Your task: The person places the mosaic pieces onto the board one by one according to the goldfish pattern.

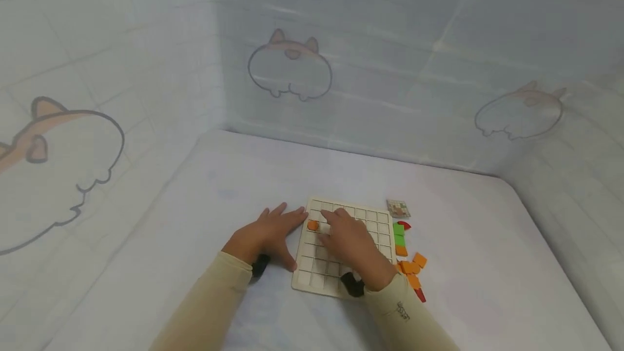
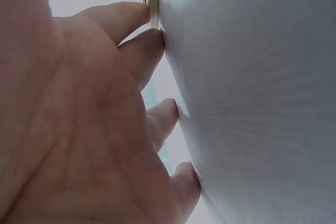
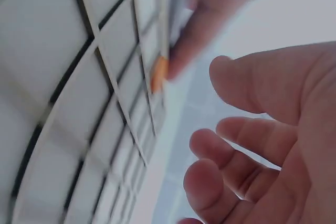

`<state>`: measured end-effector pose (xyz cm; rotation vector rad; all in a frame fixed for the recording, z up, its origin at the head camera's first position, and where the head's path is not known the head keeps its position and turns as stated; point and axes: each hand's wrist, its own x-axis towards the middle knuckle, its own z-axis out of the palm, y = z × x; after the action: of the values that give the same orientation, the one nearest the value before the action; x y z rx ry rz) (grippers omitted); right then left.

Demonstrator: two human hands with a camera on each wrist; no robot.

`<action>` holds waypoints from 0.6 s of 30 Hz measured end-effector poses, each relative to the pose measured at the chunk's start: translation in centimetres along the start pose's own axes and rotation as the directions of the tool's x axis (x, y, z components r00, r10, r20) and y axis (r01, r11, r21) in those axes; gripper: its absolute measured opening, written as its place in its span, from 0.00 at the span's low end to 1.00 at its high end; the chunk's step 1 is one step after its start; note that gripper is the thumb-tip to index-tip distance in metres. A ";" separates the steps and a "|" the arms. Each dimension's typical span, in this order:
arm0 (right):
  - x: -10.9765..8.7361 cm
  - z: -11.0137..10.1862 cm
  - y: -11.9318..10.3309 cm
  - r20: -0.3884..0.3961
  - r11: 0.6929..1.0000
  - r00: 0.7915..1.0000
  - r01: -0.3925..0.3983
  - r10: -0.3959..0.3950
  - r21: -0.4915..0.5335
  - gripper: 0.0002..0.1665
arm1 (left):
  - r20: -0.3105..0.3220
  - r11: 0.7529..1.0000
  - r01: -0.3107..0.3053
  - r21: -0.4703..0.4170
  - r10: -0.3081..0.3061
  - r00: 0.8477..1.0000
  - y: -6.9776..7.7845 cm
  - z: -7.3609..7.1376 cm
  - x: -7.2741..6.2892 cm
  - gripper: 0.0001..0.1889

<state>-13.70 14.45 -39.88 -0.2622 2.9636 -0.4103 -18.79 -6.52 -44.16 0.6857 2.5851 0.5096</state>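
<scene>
A pale gridded board (image 1: 307, 281) lies on the white surface, with an orange piece (image 1: 313, 225) in a square near its left edge. My left hand (image 1: 270, 232) is spread beside that edge, its thumb and forefinger touching the rim. In the left wrist view the fingertips (image 2: 184, 174) rest on the surface. Over the middle of the board hovers my right hand (image 1: 351, 240), hiding several squares. The right wrist view has its fingers (image 3: 205, 184) loosely bent and apart from the thumb, with nothing between them; the orange piece (image 3: 159, 74) shows beyond.
To the right of the board lie green pieces (image 1: 399, 234), a red piece (image 1: 420, 294) and several orange pieces (image 1: 420, 259), some close against its edge. A small printed card (image 1: 398, 208) is near the far right corner. Light walls with animal drawings enclose the surface.
</scene>
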 end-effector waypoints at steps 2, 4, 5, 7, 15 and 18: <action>-1.8 -0.8 1.1 -0.018 0.998 0.999 -0.030 0.031 0.051 0.34 | 0.003 1.000 -0.003 -0.015 0.003 1.000 -0.2 0.0 0.1 0.65; -3.7 -1.6 2.5 -0.028 0.992 0.998 -0.061 0.065 0.110 0.35 | 0.007 0.999 -0.004 -0.031 0.004 1.000 -0.5 -0.3 -0.1 0.66; -4.5 -2.0 3.1 -0.029 0.988 0.997 -0.074 0.078 0.134 0.35 | 0.011 1.000 -0.002 -0.032 0.002 1.000 -0.8 -0.6 -0.4 0.66; -6.0 -2.7 4.5 -0.027 0.978 0.993 -0.108 0.115 0.178 0.36 | 0.009 1.000 -0.001 -0.030 0.001 1.000 -1.5 -1.1 -0.8 0.66; -8.8 -4.4 9.1 0.028 0.930 0.969 -0.242 0.244 0.278 0.34 | 0.002 0.999 0.020 -0.029 -0.020 1.000 -4.5 -4.1 -2.7 0.69; -9.3 -4.0 9.6 0.069 0.925 0.961 -0.275 0.267 0.261 0.31 | 0.005 0.999 0.038 -0.035 -0.038 0.999 -5.3 -4.3 -3.4 0.70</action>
<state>-6.69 26.34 -37.75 0.1694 2.8094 -0.7507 -20.18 -13.62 -41.88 0.6237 2.5740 0.5396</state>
